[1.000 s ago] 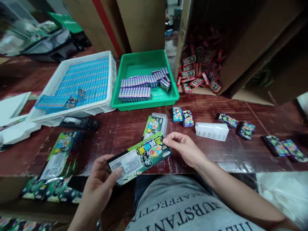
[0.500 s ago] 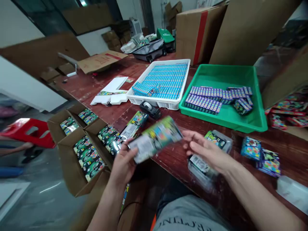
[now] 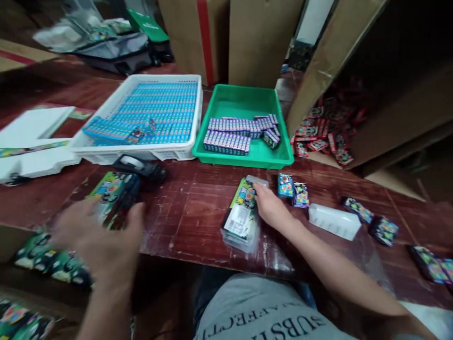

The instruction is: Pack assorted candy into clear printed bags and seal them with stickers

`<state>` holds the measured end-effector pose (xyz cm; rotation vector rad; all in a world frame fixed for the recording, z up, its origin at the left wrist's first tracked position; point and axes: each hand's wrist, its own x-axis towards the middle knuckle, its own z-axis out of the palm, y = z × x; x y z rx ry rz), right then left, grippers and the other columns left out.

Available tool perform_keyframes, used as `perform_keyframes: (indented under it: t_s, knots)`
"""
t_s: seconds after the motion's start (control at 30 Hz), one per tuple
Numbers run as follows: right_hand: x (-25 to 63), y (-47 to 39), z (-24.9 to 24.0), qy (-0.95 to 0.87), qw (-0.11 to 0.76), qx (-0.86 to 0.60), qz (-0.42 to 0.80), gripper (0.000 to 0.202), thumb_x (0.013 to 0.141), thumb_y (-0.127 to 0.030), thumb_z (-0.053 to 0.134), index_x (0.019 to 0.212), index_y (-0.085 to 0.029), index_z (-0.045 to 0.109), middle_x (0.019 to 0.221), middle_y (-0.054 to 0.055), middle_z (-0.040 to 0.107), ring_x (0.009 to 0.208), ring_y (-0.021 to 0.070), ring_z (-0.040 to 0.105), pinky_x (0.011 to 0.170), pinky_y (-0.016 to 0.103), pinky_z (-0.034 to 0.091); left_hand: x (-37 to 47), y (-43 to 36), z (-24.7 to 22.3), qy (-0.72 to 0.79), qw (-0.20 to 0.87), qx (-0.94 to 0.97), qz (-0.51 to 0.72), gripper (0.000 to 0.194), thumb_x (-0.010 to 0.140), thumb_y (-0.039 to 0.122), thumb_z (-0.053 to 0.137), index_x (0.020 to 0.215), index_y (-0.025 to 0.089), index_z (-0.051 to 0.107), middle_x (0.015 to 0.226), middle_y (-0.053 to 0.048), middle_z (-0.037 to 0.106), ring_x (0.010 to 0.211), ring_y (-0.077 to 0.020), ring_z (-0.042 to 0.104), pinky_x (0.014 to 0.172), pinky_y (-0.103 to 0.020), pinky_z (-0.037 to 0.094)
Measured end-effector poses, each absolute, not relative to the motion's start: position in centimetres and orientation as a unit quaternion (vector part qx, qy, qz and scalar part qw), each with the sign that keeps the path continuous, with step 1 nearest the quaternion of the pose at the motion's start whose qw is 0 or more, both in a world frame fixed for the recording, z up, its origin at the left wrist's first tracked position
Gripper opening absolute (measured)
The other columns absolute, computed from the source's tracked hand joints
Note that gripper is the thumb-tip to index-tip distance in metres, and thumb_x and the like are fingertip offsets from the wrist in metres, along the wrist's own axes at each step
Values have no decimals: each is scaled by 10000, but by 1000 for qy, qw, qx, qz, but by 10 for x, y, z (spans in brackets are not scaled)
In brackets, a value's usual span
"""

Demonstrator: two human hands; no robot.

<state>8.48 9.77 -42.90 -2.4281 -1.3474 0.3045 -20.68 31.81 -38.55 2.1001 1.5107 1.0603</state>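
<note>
Left hand [image 3: 101,236] is blurring over the near edge, thumb standing apart from the fingers; whether it's touching the left green package [image 3: 110,185] just beyond it, I can't tell. Green packs [image 3: 49,259] are lying low beside that hand, off the near edge of the surface [image 3: 198,208]. Farther beyond, a white basket [image 3: 141,155] is keeping its blue boxes [image 3: 161,101] in tight rows, its walls presumably stopping them from spilling. Between basket and hand, a black tape dispenser [image 3: 150,174] is sitting, likely for easy reach.

Moving right, a green tray [image 3: 244,162] is corralling purple boxes [image 3: 226,143], beyond both hands. Nearer, the labelled package [image 3: 239,219] is lying between the hands, its barcode label facing up, clear plastic [image 3: 244,244] showing around it. Right at its far right edge, the right hand [image 3: 275,211] is touching it, fingers bunching close together, perhaps steadying it; whether they're truly pinching, I can't tell.

Just beyond and right of that hand, a blue packet [image 3: 285,185] and a purple packet [image 3: 301,194] are sitting side by side, maybe for handy picking. Farther right, a white sleeve [image 3: 334,222] is lying beyond the forearm, with dark packets [image 3: 384,230] past it.
</note>
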Motion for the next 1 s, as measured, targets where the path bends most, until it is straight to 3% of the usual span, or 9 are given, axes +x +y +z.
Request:
perform_keyframes:
  t_s: [0.07, 0.2, 0.27, 0.37, 0.47, 0.57, 0.77, 0.9, 1.0]
  knots:
    - [80, 104, -437, -476, 167, -857, 105, 518, 991, -118, 345, 1488, -14, 452, 1566, 263, 431, 1485, 321, 400, 1224, 513, 349, -145, 277, -392, 394, 213, 845, 293, 646, 805, 461, 762, 1362, 212, 550, 1319, -134, 632, 1268, -355, 551, 1127, -521, 390]
    - [74, 108, -444, -496, 186, -841, 110, 550, 938, -58, 435, 1486, -18, 467, 1589, 251, 405, 1512, 316, 351, 1259, 497, 282, -50, 231, -412, 301, 327, 895, 33, 917, 731, 442, 836, 1471, 92, 422, 1329, -232, 623, 1229, -379, 592, 1023, -463, 456]
    - [79, 106, -442, -500, 205, -834, 114, 538, 937, -47, 437, 1473, -48, 492, 1563, 222, 457, 1484, 293, 397, 1248, 470, 311, -34, 230, -418, 307, 345, 887, -20, 835, 723, 362, 843, 1419, 76, 480, 1156, -201, 699, 1079, -357, 668, 913, -425, 500]
    - [91, 102, -435, -492, 238, -830, 117, 481, 984, -132, 477, 1463, -101, 504, 1499, 187, 538, 1414, 276, 481, 1203, 456, 387, -39, 239, -417, 282, 342, 897, -11, 444, 801, 265, 752, 1218, 160, 645, 1020, -113, 715, 1014, -304, 682, 890, -389, 502]
    - [100, 102, -422, -490, 276, -819, 116, 506, 970, -260, 613, 1454, -165, 501, 1465, 149, 563, 1384, 260, 500, 1179, 433, 414, -55, 244, -412, 252, 365, 895, 55, 278, 860, 212, 653, 1136, 217, 688, 1177, -100, 673, 1129, -269, 639, 972, -379, 483]
    - [103, 103, -405, -496, 341, -789, 123, 525, 911, -338, 724, 1385, -205, 539, 1348, 119, 614, 1292, 253, 549, 1114, 424, 455, -71, 243, -412, 216, 489, 835, 130, 273, 887, 223, 624, 1147, 245, 706, 1209, -79, 688, 1133, -254, 650, 1005, -387, 490]
    - [110, 109, -375, -516, 380, -753, 149, 381, 874, -366, 774, 1167, -188, 609, 1139, 86, 648, 1084, 222, 610, 951, 366, 493, -85, 243, -422, 223, 701, 669, 105, 356, 898, 328, 696, 1241, 235, 704, 1166, -78, 748, 1107, -270, 689, 983, -387, 529]
    - [121, 110, -359, -571, 286, -748, 181, 216, 867, -355, 780, 860, -200, 630, 844, 9, 637, 764, 163, 582, 692, 279, 426, -85, 239, -419, 230, 665, 701, 114, 331, 916, 348, 672, 1225, 241, 720, 1215, -85, 738, 1131, -276, 683, 1040, -432, 506]
    - [133, 108, -338, -621, 205, -726, 216, 251, 896, -308, 735, 703, -206, 612, 735, 0, 626, 669, 155, 561, 657, 284, 403, -86, 236, -403, 249, 522, 794, 189, 416, 828, 357, 768, 1233, 273, 724, 1434, -99, 617, 1378, -336, 511, 1201, -538, 328]
